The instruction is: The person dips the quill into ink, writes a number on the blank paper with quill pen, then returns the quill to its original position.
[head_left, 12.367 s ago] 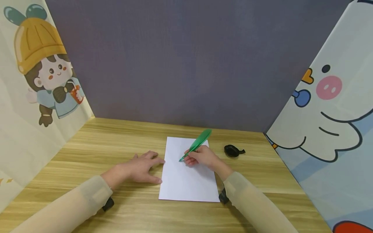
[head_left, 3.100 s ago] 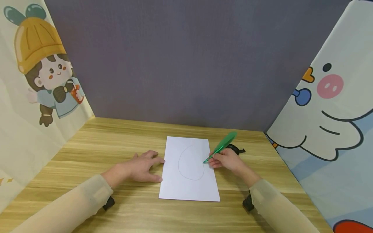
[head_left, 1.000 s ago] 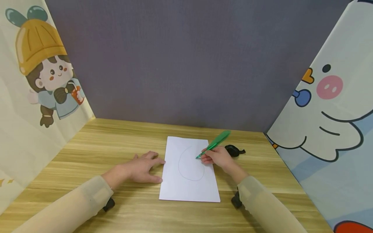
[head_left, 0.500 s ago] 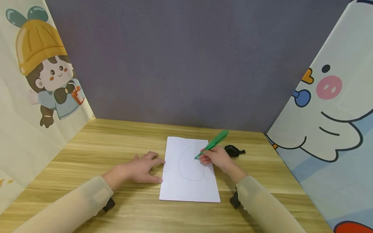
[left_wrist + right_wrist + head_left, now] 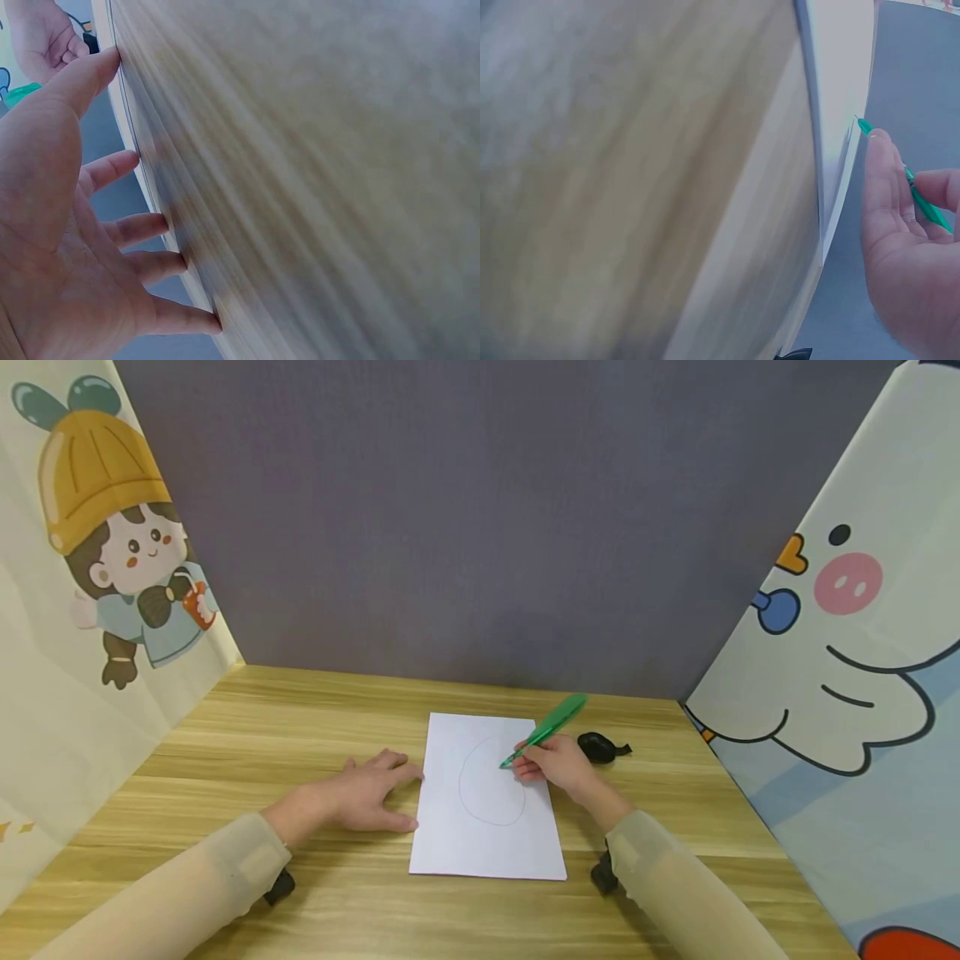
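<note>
A white sheaf of paper lies on the wooden table and carries a thin, rounded outline that is open at its upper right. My right hand pinches a green feather-shaped pen over the paper's right side. The pen tip is inside the outline; whether it touches the paper I cannot tell. In the right wrist view the same pen sits between thumb and fingers. Spread fingers of my left hand rest on the table, with thumb and a fingertip at the paper's left edge.
A small black object with a short tab lies right of the paper, near my right hand. A grey panel stands behind the wooden table, and printed sheets flank it on both sides.
The paper was blank in the earliest frame and now bears the rounded outline. My right hand moved right with the pen, then back left; lately it barely shifts. The left hand stays put.
</note>
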### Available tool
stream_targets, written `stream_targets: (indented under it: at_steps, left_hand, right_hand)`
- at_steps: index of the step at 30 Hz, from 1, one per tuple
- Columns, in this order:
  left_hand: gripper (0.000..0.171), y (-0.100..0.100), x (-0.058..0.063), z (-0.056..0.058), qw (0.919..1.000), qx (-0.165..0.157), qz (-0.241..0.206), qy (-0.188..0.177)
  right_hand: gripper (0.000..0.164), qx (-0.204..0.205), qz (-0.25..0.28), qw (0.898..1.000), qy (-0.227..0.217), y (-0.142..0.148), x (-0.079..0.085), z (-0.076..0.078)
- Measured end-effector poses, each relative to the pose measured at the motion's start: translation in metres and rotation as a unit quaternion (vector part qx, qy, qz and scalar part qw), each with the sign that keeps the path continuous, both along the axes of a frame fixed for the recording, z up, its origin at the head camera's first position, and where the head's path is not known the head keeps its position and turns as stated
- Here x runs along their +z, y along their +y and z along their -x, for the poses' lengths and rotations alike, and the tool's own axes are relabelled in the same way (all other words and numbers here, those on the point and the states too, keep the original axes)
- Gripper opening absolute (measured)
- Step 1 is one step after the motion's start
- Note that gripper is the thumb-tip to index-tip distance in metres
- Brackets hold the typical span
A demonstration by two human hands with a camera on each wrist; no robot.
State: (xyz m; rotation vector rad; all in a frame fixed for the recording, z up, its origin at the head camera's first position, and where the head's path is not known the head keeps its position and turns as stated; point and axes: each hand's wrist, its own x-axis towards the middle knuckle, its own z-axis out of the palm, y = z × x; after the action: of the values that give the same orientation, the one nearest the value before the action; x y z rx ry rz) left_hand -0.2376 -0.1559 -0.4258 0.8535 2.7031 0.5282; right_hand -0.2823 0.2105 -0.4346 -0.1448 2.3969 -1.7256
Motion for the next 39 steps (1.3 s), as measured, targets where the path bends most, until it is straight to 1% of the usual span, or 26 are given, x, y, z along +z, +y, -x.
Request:
stream_targets:
  at_steps: [10, 17, 25, 39]
  left_hand:
    - [0.077, 0.000, -0.001, 0.000, 1.0000, 0.005, 0.002, 0.004]
    - [0.077, 0.000, 0.001, 0.000, 1.0000, 0.006, 0.002, 0.003]
    - [0.078, 0.000, -0.001, 0.001, 1.0000, 0.008, 0.001, 0.005]
    - [0.076, 0.001, 0.001, 0.000, 1.0000, 0.008, -0.003, 0.002]
  right_hand:
    - [0.028, 0.006, 0.000, 1.000, -0.004, -0.007, 0.004, 0.000]
    - [0.028, 0.012, -0.001, 1.000, -0.005, -0.012, 0.002, 0.002]
    - [0.028, 0.015, 0.011, 1.000, -0.009, -0.020, 0.001, 0.001]
    - [0.030, 0.023, 0.004, 1.000, -0.001, -0.025, 0.001, 0.000]
